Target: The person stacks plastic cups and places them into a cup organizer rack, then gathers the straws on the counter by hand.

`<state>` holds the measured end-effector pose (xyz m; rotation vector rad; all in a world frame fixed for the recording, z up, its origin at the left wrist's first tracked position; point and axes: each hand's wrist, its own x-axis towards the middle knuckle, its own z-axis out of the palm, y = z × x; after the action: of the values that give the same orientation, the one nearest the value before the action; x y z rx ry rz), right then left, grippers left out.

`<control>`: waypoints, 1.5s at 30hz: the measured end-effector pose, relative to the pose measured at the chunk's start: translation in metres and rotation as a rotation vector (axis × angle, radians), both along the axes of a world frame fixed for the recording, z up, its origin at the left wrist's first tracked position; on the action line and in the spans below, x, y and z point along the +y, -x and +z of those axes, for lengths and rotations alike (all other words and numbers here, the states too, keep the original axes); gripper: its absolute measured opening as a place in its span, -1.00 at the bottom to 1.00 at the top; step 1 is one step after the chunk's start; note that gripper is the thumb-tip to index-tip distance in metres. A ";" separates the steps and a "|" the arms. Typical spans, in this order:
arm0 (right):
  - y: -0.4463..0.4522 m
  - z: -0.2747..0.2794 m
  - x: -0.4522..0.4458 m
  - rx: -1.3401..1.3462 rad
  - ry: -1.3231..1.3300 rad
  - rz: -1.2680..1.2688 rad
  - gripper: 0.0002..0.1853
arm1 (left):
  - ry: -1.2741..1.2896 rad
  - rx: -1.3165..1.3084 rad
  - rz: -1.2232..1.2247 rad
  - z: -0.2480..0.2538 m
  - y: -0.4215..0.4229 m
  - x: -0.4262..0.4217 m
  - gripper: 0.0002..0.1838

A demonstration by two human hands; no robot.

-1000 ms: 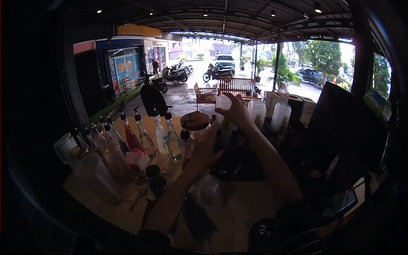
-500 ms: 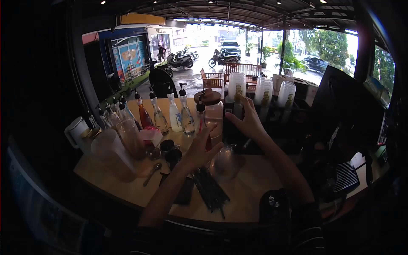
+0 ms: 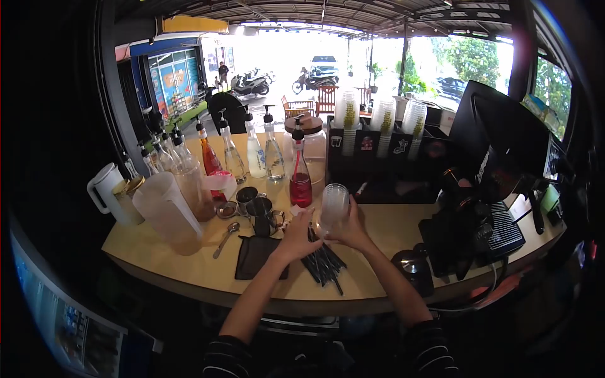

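Note:
A clear plastic cup [image 3: 334, 203] is upright near the middle of the counter. My right hand [image 3: 350, 230] curves round its right side and lower part, with the fingers partly hidden behind it. Just to the left is my left hand [image 3: 295, 240], its thumb and fingers apart, close to the cup's lower left side; whether it touches the cup is unclear. A pump bottle of red liquid [image 3: 301, 189] stands behind my left hand. Black straws [image 3: 324, 268] lie spread below my hands, beside a dark folded cloth [image 3: 253, 256].
Pump bottles, a lidded jar [image 3: 313, 145] and a plastic pitcher [image 3: 166, 211] stand left and behind. Metal jugs [image 3: 259, 214] and a spoon [image 3: 225, 240] lie closer. Stacked cups [image 3: 383, 120] top a black organizer [image 3: 378, 167]. Right are a dark monitor [image 3: 482, 129] and machine [image 3: 457, 233].
Both hands have come down from near the jar and stacked cups to the clear cup on the counter. My right hand has closed round it. The view has shifted and brightened.

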<state>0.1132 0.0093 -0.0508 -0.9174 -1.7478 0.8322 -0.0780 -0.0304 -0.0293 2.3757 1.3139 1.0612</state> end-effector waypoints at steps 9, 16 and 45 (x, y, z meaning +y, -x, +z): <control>0.004 0.003 -0.004 -0.018 0.081 -0.066 -0.04 | 0.133 -0.066 -0.050 -0.030 -0.022 0.037 0.16; 0.011 0.023 -0.020 0.015 -0.002 -0.190 -0.13 | 0.076 -0.253 -0.126 -0.026 -0.029 0.039 0.12; 0.031 0.120 -0.106 0.145 -0.399 0.031 -0.35 | 0.151 -0.935 -0.365 0.078 0.034 -0.063 -0.31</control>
<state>0.0817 -0.0969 0.0696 -0.5522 -1.7205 0.5262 -0.1116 -0.0939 0.0483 1.5434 0.5649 1.5697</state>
